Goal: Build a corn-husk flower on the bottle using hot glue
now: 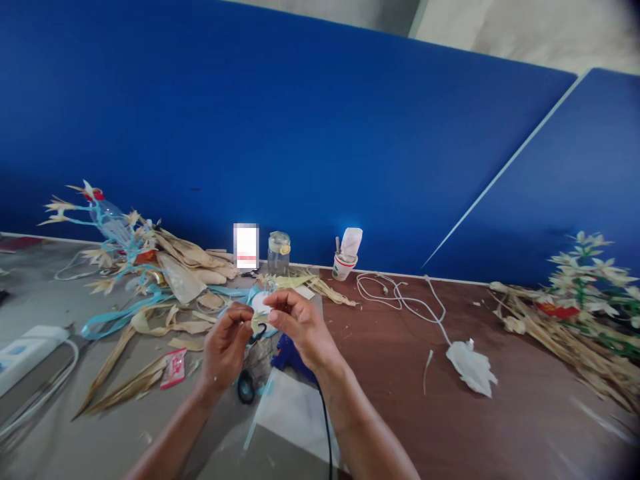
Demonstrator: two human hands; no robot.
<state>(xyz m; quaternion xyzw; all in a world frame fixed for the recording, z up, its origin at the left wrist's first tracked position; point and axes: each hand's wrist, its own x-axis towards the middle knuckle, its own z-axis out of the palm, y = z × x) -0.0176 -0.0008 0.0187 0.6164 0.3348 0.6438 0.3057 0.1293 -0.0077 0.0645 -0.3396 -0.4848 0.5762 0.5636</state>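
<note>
Close together above the middle of the table, both hands pinch a small pale yellow-green piece [259, 319] that looks like a strip of corn husk. My left hand [225, 343] has thumb and forefinger closed on its left side. On the other side, the fingertips of my right hand [303, 327] grip it. Under my right wrist lies a blue glue gun [293, 357], partly hidden, with a black cord trailing toward me. Dark-handled scissors [246, 387] lie below the hands, beside a white sheet of paper [295, 413].
Dried husks [187, 250], blue ribbon [113, 323] and a plastic bottle [107, 217] crowd the left. A glass jar [279, 255] and a paper cup [344, 267] stand by the blue partition [320, 133]. White cable [420, 303], crumpled tissue [471, 368] and white flowers [590, 267] are right.
</note>
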